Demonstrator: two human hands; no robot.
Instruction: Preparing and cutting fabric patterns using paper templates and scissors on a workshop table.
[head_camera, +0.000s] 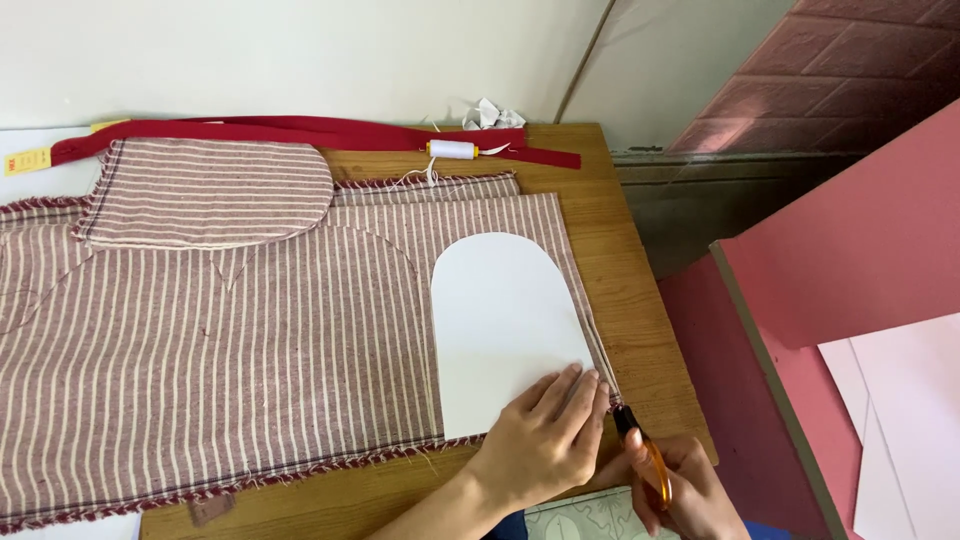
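Two bare hands work at the near right corner of a wooden bench (630, 300) covered by a large piece of maroon fabric with thin white stripes (220, 370), its edges frayed. Left hand (545, 435): laid flat, fingers together and extended, pressing the lower right corner of a white paper pattern with a rounded top (500, 320) onto the striped fabric; it grips nothing. Right hand (690, 490): closed around the orange handles of a pair of scissors (645, 455), whose dark blades point up toward the fabric's right edge, the tips just beside the left hand's fingertips; whether the blades are parted cannot be told. The paper pattern lies near the fabric's right edge, its straight base toward the person and its curved end toward the wall. A matching shape with a rounded end, cut from the same striped fabric (205, 195), rests on the far left part of the cloth. Along the far edge of the bench run a long red fabric strip (300, 132), a spool of white thread (452, 149) touching it, and a crumpled white scrap (492, 114) just behind. Pink boards (850, 240) stand to the right of the bench.
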